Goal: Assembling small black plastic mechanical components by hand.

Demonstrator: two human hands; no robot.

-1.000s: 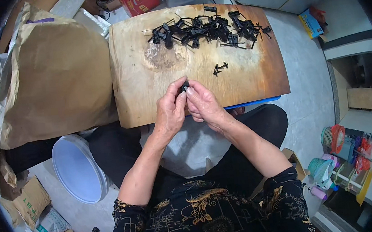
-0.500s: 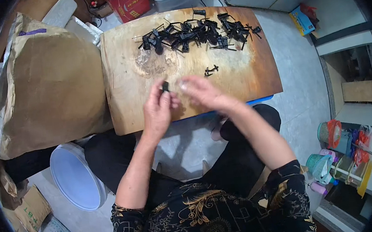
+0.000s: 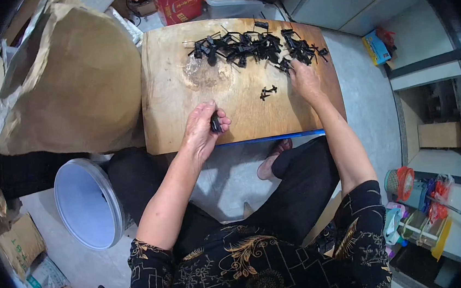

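Observation:
A small black plastic part (image 3: 216,123) is in my left hand (image 3: 203,125), the fingers curled round it above the board's near edge. My right hand (image 3: 306,80) reaches to the right end of a pile of black plastic parts (image 3: 249,46), its fingertips pressed together at the pieces there. Whether a piece is between those fingertips is too small to make out. Between my hands, a few small black pieces (image 3: 267,92) lie apart from the pile. Everything rests on a worn wooden board (image 3: 172,102).
A large brown paper sack (image 3: 69,81) stands against the board's left side. On the floor at lower left is a white bucket (image 3: 85,203). Baskets and bags (image 3: 411,199) crowd the right side. A red box (image 3: 177,3) stands behind the board.
My right hand has moved from beside my left hand, rightward and away from me, to the pile. My left hand still holds its black part, with the fingers wrapped closer. The view has shifted slightly.

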